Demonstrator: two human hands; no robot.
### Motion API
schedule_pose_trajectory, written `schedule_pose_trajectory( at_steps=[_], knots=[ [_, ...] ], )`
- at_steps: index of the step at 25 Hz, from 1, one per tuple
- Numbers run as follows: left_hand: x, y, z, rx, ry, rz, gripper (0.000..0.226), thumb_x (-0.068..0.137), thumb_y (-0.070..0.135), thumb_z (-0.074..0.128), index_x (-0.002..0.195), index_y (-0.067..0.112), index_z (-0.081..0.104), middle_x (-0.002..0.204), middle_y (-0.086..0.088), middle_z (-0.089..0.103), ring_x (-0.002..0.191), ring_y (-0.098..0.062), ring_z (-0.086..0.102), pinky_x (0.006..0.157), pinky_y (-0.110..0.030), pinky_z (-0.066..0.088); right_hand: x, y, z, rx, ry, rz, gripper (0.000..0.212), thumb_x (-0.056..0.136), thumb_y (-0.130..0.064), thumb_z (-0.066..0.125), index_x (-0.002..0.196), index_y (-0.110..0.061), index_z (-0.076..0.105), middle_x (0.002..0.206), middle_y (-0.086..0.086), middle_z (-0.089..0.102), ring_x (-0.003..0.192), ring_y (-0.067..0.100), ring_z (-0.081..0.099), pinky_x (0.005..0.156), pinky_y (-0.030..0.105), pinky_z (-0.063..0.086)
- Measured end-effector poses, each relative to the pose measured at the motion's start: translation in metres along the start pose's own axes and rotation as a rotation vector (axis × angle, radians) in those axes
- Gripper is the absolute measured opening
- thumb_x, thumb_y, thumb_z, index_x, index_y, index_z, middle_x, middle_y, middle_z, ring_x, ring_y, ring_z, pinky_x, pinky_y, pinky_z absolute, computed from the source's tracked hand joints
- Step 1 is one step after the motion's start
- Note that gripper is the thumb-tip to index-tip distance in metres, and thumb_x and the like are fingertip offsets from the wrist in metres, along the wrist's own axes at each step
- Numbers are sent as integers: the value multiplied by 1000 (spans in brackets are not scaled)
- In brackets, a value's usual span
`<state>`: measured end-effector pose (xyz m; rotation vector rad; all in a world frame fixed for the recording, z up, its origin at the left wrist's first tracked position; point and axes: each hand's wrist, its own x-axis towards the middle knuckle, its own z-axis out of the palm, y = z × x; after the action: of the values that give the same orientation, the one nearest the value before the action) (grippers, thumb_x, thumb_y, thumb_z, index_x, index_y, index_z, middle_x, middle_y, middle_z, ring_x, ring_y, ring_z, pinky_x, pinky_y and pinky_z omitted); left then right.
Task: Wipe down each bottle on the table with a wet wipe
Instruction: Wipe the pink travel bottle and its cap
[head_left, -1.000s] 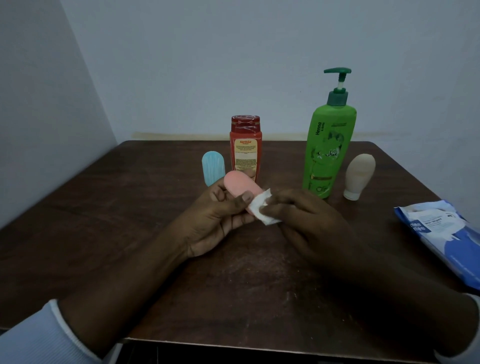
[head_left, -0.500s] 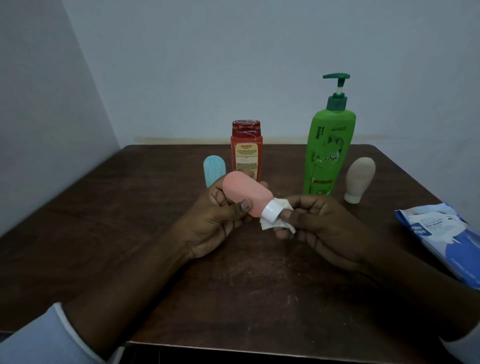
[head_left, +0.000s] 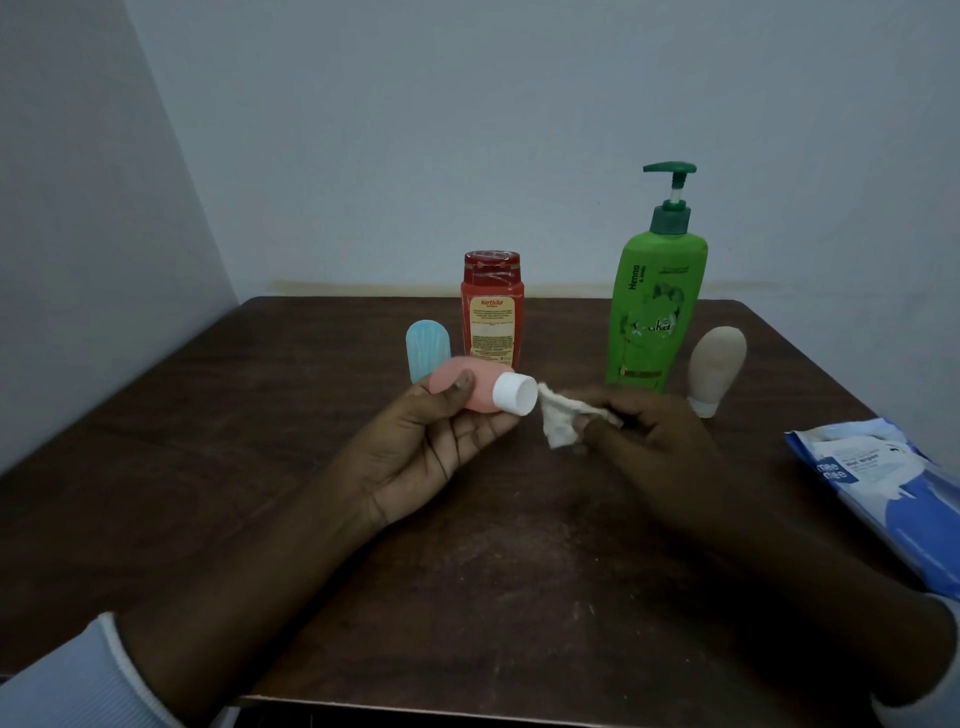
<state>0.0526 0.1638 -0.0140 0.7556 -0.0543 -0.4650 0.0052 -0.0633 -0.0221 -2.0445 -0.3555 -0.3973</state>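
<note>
The right hand (head_left: 654, 441), pinching the crumpled white wet wipe (head_left: 558, 423), has drawn off the pink white-capped bottle (head_left: 470, 388) the left hand (head_left: 431, 447) grips: likely done.

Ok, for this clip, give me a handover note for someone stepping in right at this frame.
Left hand: grips the pink bottle above the table, white cap pointing right.
Right hand: pinches the crumpled wet wipe just beside that cap.
Standing at the back: blue bottle, red bottle, green pump bottle, beige bottle. Wipes pack at the right edge.
Done: cannot tell which bottles are already wiped.
Left: finish the pink one, set it down, then wipe any not yet done.
</note>
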Motion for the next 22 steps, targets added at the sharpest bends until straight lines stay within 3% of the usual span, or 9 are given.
schedule_pose_trajectory(
  at_steps=[2, 4, 7, 12, 15, 19, 22],
  knots=[
    [0, -1, 0, 0, 22, -53, 48, 84, 4, 63, 131, 5, 53, 117, -30, 73, 100, -39, 77, 80, -46, 65, -2, -2, 1, -252, 112, -263, 37, 95, -6, 60, 129, -19, 63, 116, -8, 64, 105, 1, 59, 85, 14, 47],
    [1, -3, -1, -3, 16, -91, 53, 86, 4, 63, 137, 5, 50, 124, -31, 70, 104, -39, 76, 82, -45, 64, -6, -5, 5, -313, 124, -431, 40, 94, -3, 59, 132, -13, 60, 124, -3, 57, 115, 1, 53, 92, 12, 42],
    [1, -5, -4, 13, -21, -133, 53, 91, 3, 59, 143, 5, 48, 133, -31, 65, 115, -41, 71, 88, -47, 63, -9, -6, 13, -546, 74, -673, 35, 93, -3, 61, 128, -5, 64, 123, 13, 61, 113, 21, 58, 92, 28, 48],
    [1, -9, -4, 46, 0, -96, 55, 85, 3, 63, 138, 4, 51, 123, -31, 70, 106, -40, 75, 78, -44, 66, -8, 1, 9, -551, 84, -606, 26, 91, -10, 62, 115, -3, 70, 111, 11, 66, 98, 21, 63, 78, 37, 52],
    [1, -10, -4, 123, -8, -90, 55, 85, 3, 63, 139, 4, 52, 129, -30, 68, 115, -40, 71, 84, -45, 64, -12, -2, 14, -566, 32, -688, 23, 91, -8, 65, 112, 0, 71, 108, 13, 67, 95, 24, 64, 77, 37, 52],
    [2, -9, -3, 124, 6, -77, 58, 82, 1, 64, 138, 9, 53, 131, -29, 66, 114, -41, 71, 83, -47, 64, -8, -3, 6, -516, 107, -572, 25, 86, -2, 70, 111, -2, 71, 108, 11, 67, 97, 20, 63, 79, 36, 52],
    [3, -13, -5, 201, -16, -68, 60, 83, 1, 66, 141, 11, 52, 132, -25, 67, 114, -37, 72, 82, -45, 65, -14, -2, 11, -599, 15, -748, 24, 89, -4, 68, 112, 1, 71, 108, 15, 67, 96, 24, 63, 80, 33, 51]
  ],
)
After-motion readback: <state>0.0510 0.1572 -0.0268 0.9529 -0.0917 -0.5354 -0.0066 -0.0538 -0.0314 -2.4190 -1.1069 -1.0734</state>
